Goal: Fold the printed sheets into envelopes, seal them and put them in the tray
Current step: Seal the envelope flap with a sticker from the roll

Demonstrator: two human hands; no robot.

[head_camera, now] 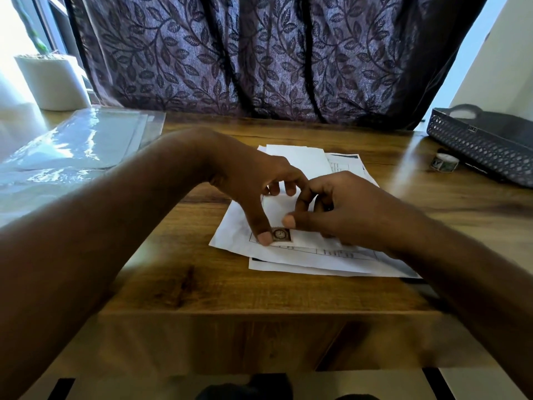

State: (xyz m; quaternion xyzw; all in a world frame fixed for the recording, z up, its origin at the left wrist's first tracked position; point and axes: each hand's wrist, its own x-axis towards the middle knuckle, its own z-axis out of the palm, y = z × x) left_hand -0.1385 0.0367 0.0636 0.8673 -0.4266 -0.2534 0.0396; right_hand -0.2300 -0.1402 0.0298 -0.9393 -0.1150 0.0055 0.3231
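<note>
Left hand (248,183) grasps nothing: thumb presses sticker (282,235) onto folded envelope (276,207), fingertips on far edge. Right hand (346,206) curled just beside; grip unclear.

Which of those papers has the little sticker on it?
The top folded sheet: the left hand presses a dark sticker onto its near corner. The sheets below show only print.

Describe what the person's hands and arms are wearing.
The left hand and right hand wear no gloves; the left forearm and right forearm are uncovered to the frame edge: no sleeves, watch or bracelet in view. Rings cannot be told.
</note>
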